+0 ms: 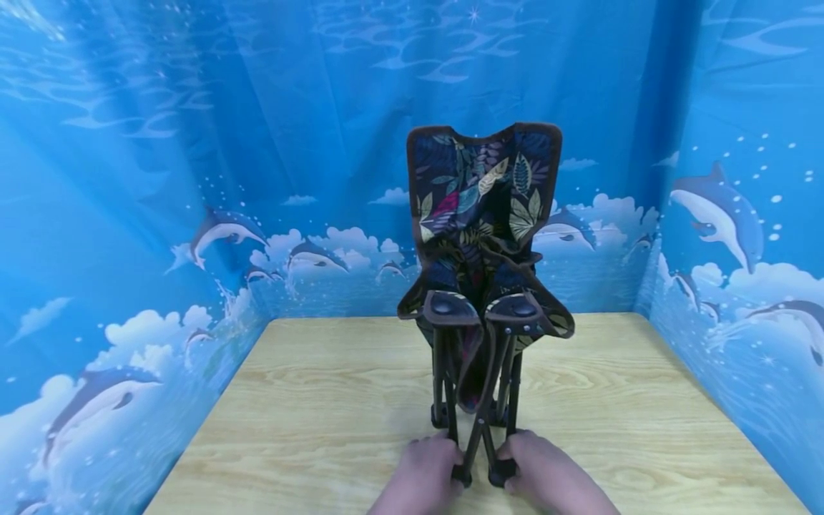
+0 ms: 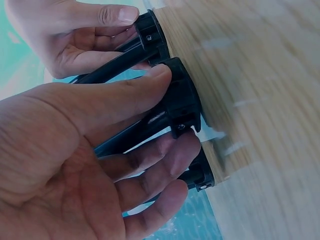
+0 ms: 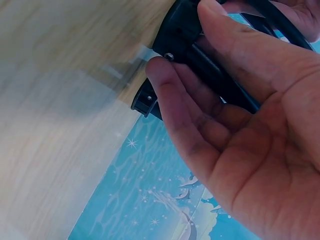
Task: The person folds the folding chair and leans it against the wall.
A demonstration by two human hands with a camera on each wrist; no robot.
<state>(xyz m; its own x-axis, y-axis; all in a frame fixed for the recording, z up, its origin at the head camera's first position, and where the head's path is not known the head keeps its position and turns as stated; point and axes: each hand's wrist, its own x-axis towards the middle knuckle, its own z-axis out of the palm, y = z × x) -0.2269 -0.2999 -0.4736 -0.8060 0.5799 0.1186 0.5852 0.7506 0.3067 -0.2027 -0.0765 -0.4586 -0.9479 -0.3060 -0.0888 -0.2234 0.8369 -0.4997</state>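
**Folding Chair on Worktop, Both Hands at the Front Feet**

You are at a pale wood-grain worktop [image 1: 290,415], enclosed at the left, back and right of the head view by a blue backdrop [image 1: 322,143] printed with dolphins, clouds and ripples.

Count the following: one folding chair [image 1: 473,279], two hands, four black feet. The chair stands upright at centre-right of the frame, its leaf-patterned fabric bunched at the seat and its dark legs drawn close together. Two black caps sit side by side at the front of the seat.

Your left hand [image 1: 426,461] pinches the front-left foot [image 1: 461,476]; its fingers [image 2: 160,170] are closed to the width of the part, thumb opposite. Your right hand [image 1: 541,465] pinches the front-right foot [image 1: 502,473] likewise, its fingers [image 3: 172,105] curved against the part. A narrow gap separates these two feet.

Note the edges: the worktop's far edge meets the backdrop behind the chair, and its side edges slope outward toward the lower corners. Wood surface extends both left and right of the chair.
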